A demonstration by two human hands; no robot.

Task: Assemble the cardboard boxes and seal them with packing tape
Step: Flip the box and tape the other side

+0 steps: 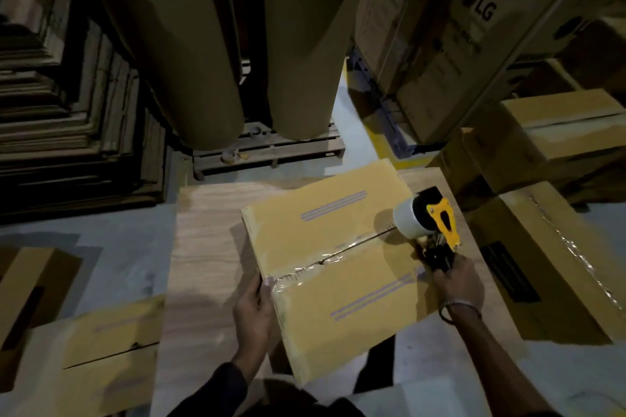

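Observation:
A closed yellow-brown cardboard box [338,267] lies on a wooden table [203,247], its two top flaps meeting in a centre seam. Clear packing tape [305,269] covers the seam from the left edge to past the middle. My left hand [254,308] holds the box's left edge, thumb pressing on the tape end. My right hand [457,284] grips the handle of a yellow and black tape dispenser [430,223] with a white roll, which sits at the right end of the seam.
Taped boxes stand at the right [542,267] and back right [559,132]. Another closed box [111,349] lies at lower left. Two big brown paper rolls [298,44] stand on a pallet behind, beside printed cartons [440,27]. Stacked flat cardboard [67,112] fills the left.

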